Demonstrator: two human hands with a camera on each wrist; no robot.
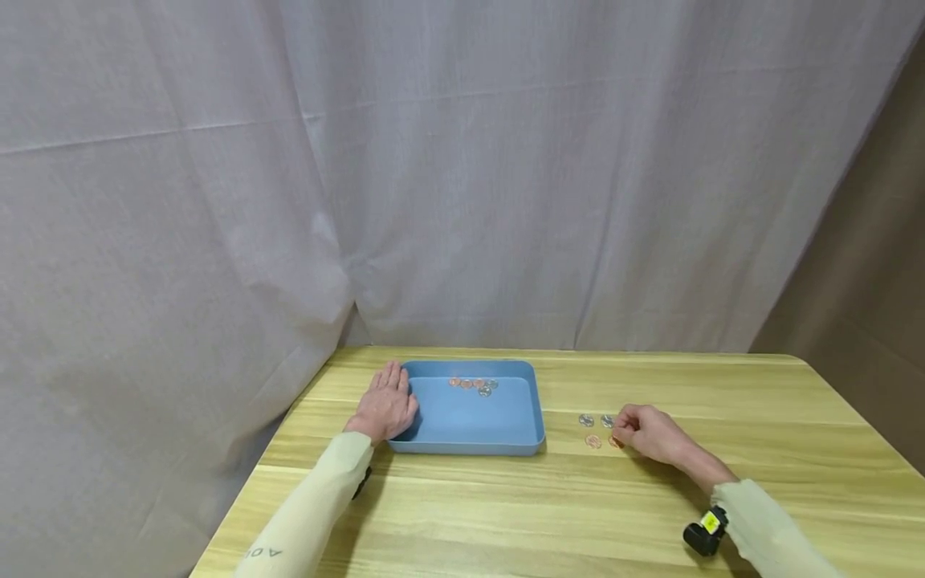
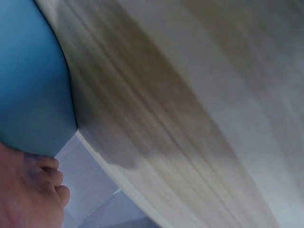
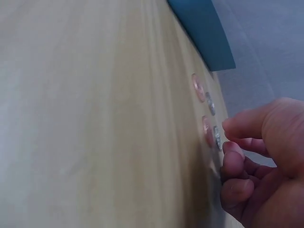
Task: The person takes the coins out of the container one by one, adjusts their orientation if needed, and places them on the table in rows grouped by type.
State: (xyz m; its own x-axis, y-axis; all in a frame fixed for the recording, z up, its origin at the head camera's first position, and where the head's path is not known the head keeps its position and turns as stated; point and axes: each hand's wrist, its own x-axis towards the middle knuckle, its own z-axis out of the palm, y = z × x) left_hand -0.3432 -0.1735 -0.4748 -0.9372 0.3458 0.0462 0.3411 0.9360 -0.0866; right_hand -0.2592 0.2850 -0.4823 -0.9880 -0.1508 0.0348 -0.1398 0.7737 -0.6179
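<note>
My left hand (image 1: 383, 401) lies with straight fingers along the left side of a blue tray (image 1: 470, 448); the left wrist view shows part of that hand (image 2: 33, 192) against the tray's wall (image 2: 33, 85). Copper coins (image 1: 466, 384) and silver coins (image 1: 485, 392) lie inside the tray near its back wall. My right hand (image 1: 650, 433) is at the nearest of several coins on the table. In the right wrist view, its thumb and bent fingers (image 3: 235, 192) stand apart beside a silver coin (image 3: 217, 137) and a copper coin (image 3: 207, 130), with nothing visible between them.
The light wooden table (image 1: 491, 514) ends at a grey curtain (image 1: 470, 201) behind the tray. Two more coins, one silver (image 1: 586, 420) and one copper (image 1: 593, 441), lie between the tray and my right hand. A black wrist device (image 1: 704, 531) hangs by the right sleeve.
</note>
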